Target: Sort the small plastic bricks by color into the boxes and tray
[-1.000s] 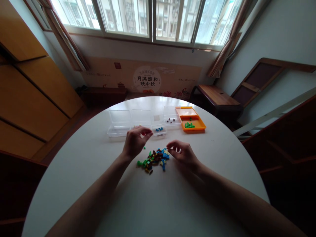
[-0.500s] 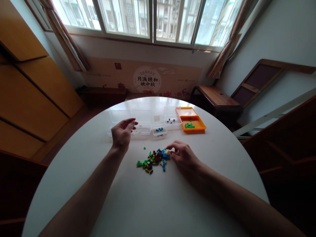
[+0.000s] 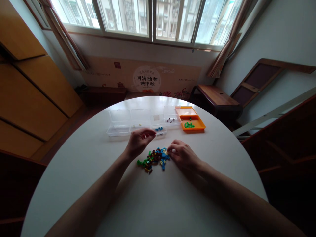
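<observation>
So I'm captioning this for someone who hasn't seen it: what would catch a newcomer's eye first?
First, the small heap of mixed green, blue and brown toy bricks at the middle of the round white table, with the left hand raised just above it and the right hand resting at its right edge. Behind it, the bright orange plastic tray stands out beside the row of clear plastic boxes.

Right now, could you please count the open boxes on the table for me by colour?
Clear boxes: 4
Orange box: 1
Total: 5 boxes, all beyond the pile of small bricks on the white table.
</observation>
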`<state>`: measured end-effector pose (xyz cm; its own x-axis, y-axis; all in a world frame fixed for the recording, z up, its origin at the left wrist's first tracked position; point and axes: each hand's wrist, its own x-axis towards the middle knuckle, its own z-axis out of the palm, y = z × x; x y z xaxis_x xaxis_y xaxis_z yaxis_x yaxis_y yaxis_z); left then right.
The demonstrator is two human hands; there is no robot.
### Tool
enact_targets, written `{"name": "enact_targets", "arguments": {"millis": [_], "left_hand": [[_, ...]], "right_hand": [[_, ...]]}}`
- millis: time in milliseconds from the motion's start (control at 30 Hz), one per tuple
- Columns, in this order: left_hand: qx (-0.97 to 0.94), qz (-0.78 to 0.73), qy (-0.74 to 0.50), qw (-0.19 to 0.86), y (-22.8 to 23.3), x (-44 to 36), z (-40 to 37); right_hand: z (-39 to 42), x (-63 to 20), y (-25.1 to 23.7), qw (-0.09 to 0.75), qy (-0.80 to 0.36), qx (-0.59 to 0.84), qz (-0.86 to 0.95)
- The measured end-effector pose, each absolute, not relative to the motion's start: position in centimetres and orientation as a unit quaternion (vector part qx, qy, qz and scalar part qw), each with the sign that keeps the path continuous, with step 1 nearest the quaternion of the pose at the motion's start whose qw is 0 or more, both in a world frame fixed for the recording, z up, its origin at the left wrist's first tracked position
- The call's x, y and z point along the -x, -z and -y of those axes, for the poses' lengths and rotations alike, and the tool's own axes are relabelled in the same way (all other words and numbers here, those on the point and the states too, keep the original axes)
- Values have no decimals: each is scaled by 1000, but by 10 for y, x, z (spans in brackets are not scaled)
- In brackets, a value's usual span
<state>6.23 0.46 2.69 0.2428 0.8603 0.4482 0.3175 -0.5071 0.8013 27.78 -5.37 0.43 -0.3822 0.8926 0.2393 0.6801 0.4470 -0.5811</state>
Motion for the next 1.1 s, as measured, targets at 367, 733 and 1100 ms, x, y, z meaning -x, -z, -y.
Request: {"name": "enact_targets", "arguments": {"millis": [367,733,1100], "left_hand": [[-840,-328,-384,199,-27,-72,6],[-840,-331,-388,189,-26,-72,7],[-840,-335,-385,185,-25,-69,5]], "right_hand": [[54,-279,-1,243,-141,448,849],[55,-277,0,231,-84,433,867],[50,-290,-8,217,-103,424,873]]}}
